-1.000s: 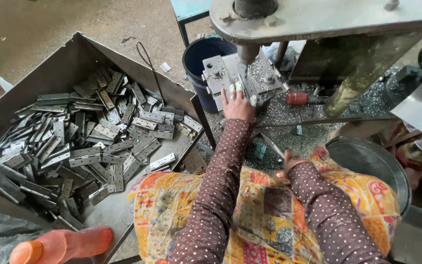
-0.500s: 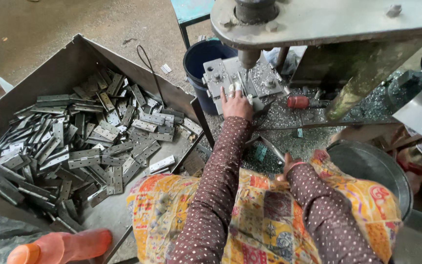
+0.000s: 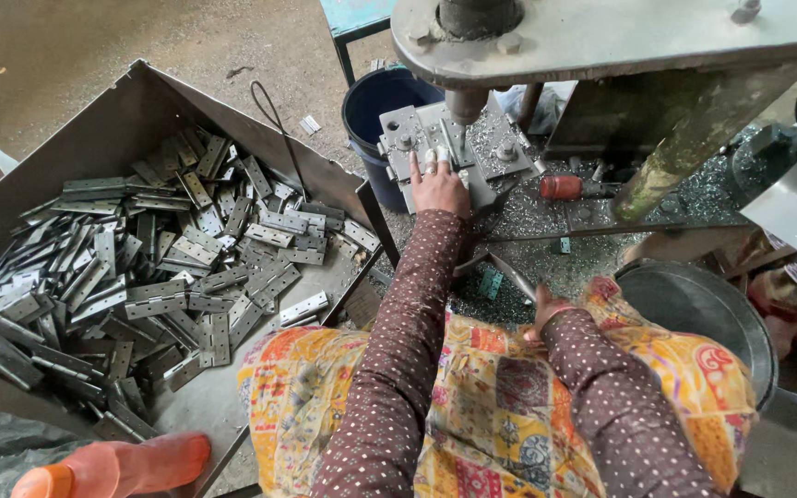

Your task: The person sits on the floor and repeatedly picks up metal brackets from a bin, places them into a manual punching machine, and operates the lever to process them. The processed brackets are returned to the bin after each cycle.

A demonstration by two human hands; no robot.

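Gritty workshop floor, metal press bed (image 3: 546, 217) strewn with shavings, left hand (image 3: 439, 189) flat – fingers together – on the die block (image 3: 458, 148), right hand (image 3: 546, 309) closed around a lever (image 3: 509, 274) at the bed's near edge, tray of hinges (image 3: 159, 267) – far left.

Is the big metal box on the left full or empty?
Partly full. The metal box holds a loose heap of flat metal hinges over most of its floor, well below the walls.

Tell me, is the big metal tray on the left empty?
No, the metal tray holds a large heap of flat grey hinges.
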